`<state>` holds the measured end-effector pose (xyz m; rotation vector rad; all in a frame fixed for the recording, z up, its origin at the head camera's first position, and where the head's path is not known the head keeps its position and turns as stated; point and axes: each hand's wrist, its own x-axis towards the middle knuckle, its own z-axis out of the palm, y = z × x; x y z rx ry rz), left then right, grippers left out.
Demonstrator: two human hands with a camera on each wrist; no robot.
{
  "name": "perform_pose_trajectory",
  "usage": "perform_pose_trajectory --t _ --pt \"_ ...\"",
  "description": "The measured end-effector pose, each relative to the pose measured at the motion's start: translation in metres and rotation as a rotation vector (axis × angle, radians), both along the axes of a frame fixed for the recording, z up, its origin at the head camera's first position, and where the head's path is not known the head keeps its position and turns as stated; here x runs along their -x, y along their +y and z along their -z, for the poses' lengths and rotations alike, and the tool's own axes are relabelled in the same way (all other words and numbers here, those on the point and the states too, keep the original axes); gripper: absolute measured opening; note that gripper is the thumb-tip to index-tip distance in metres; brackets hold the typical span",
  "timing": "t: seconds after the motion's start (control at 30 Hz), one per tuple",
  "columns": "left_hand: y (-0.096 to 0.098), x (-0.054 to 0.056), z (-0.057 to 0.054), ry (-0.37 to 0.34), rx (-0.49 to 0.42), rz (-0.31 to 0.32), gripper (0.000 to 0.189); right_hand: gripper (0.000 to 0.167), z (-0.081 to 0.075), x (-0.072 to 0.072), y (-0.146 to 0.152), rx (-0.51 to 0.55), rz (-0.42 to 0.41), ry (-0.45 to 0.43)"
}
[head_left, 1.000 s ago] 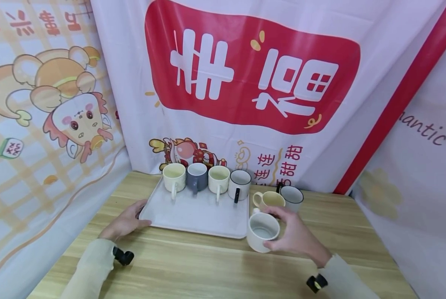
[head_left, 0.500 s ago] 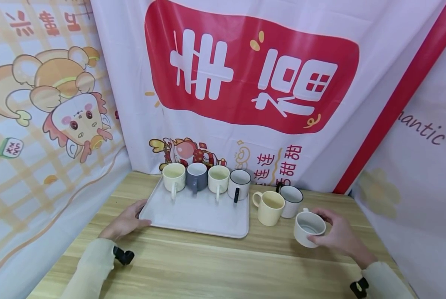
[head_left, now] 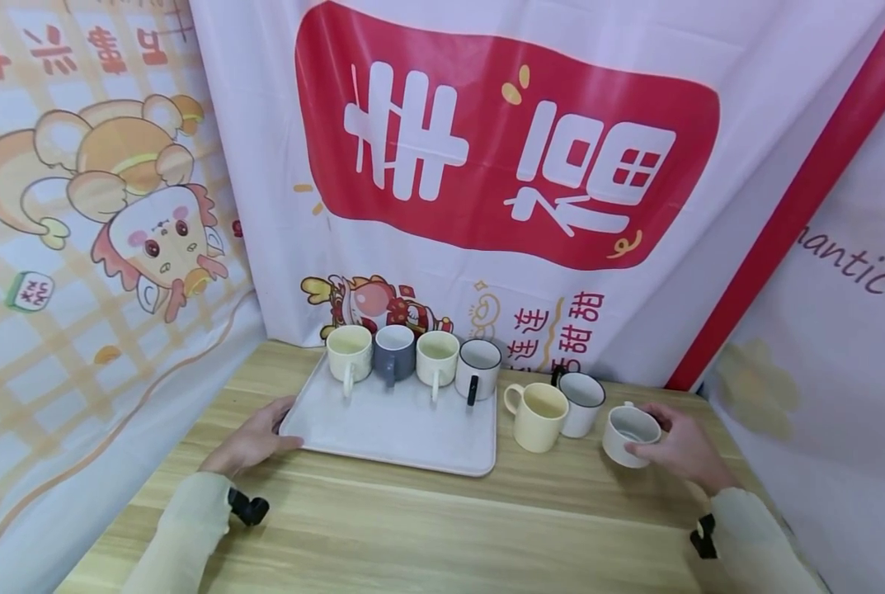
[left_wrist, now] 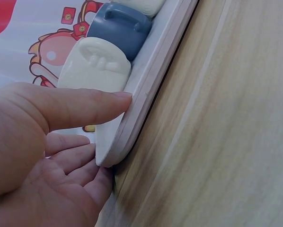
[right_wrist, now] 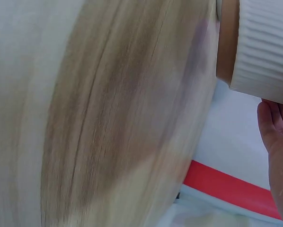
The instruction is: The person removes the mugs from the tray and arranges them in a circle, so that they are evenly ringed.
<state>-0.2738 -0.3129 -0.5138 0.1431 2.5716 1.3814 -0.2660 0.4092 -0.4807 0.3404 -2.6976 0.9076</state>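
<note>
Pinching the tray (head_left: 390, 429) at its front-left corner: my left hand (head_left: 252, 441), thumb above, fingers beneath. Room between its four mugs (head_left: 426, 363) and front edge. My right hand (head_left: 683, 445) curves round a white mug (head_left: 620, 445), near the table (head_left: 412, 528)'s right edge.

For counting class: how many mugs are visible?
7: four mugs on the tray; a yellow mug and a black-rimmed mug on the table; a white mug in the right hand.
</note>
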Motion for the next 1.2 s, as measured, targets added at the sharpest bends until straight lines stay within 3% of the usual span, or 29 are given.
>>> perform_pose_trajectory --t 0.43,0.87,1.2 --pt "0.001 0.002 0.001 -0.004 -0.006 0.0 0.091 0.066 0.014 0.028 0.002 0.014 0.124 -0.107" --pt "0.001 0.0 -0.001 -0.015 -0.013 -0.004 0.092 0.073 0.014 0.043 0.002 0.01 0.121 -0.16" --pt "0.0 0.001 0.002 -0.013 -0.019 -0.005 0.093 0.078 0.009 0.047 -0.003 0.003 0.11 -0.223"
